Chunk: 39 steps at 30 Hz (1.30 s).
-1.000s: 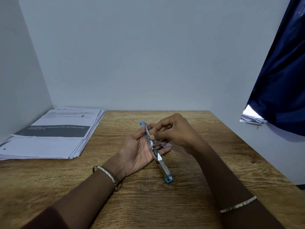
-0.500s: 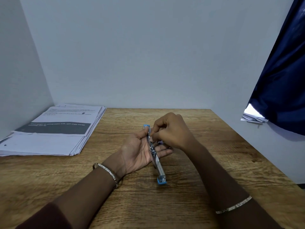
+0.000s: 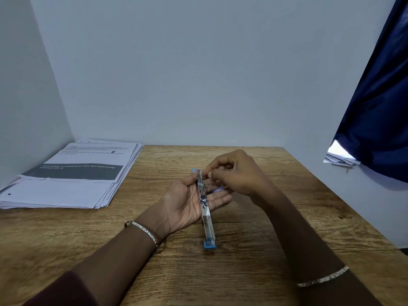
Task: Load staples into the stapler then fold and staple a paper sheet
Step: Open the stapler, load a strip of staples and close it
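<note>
Staple loading under way, paper untouched

The right hand point(image 3: 237, 173) has its fingers point(image 3: 217, 174) pinched together at the open metal channel of the blue-and-silver stapler point(image 3: 204, 204); whether they hold staples I cannot tell. The left hand point(image 3: 187, 204) lies palm-up, fingers loosely curled under the stapler, which is swung fully open above the wooden surface point(image 3: 265, 250). Judging by this, loading is unfinished; folding and stapling remain. The stack of white printed paper sheets point(image 3: 70, 175) lies well apart at far left

One head-worn, wide-angle view looks forward and down from the person's own seat; it faces the far wall point(image 3: 198, 74) across the wooden table point(image 3: 276, 228); both forearms enter from the bottom edge, close to the lens; no second view shares the scene.
</note>
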Tool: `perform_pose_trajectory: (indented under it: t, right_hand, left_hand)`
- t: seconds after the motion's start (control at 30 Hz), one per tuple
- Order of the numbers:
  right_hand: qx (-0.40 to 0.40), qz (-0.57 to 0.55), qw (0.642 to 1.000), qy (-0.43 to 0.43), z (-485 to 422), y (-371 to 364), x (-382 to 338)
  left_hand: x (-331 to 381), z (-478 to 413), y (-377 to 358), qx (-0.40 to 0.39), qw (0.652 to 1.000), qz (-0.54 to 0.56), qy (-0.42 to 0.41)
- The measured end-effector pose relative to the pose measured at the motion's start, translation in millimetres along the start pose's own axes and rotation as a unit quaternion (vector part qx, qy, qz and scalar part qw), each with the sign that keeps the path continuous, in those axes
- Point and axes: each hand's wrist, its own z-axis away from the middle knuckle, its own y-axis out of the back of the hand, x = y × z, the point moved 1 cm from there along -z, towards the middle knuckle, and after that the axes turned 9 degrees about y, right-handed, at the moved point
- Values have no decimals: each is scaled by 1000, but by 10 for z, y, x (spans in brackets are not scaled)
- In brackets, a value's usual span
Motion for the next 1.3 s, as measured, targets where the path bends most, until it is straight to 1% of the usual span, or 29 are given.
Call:
perform_pose_trajectory:
  t: [0.1, 0.23, 0.4, 0.67, 0.73, 0.87, 0.93, 1.07, 1.13, 1.2, 1.3]
  right_hand:
    - [-17, 34, 998, 46, 4, -10, -36]
    - [-65, 127, 986, 84, 19, -48, -87]
    - [-76, 159, 978, 114, 46, -35, -113]
    - [-100, 302, 933, 168, 42, -66, -90]
    - [-101, 315, 928, 170, 39, -93, -81]
    - [-84, 287, 939, 170, 47, -93, -54]
    - [-48, 255, 950, 175, 45, -71, -38]
    - [11, 229, 958, 172, 23, -15, 3]
    - [27, 178, 969, 171, 28, 8, -2]
    - [16, 119, 978, 173, 40, 18, -31]
    - [-52, 46, 984, 163, 46, -10, -78]
  left_hand:
    - [4, -9, 13, -2, 1000, -3, -2]
    - [0, -18, 38, -9, 1000, 6, 2]
    - [10, -23, 45, -29, 1000, 7, 4]
    - [7, -12, 40, -25, 1000, 1, 5]
    - [13, -3, 37, -19, 1000, 5, 7]
    - [28, 0, 34, -14, 1000, 14, 6]
    - [34, 6, 14, -8, 1000, 6, 1]
    - [40, 12, 3, 9, 1000, 13, -18]
    - [39, 3, 5, -1, 999, 28, -17]
    - [32, -6, 15, -10, 999, 41, -12]
    - [36, 0, 35, -37, 998, 43, -16]
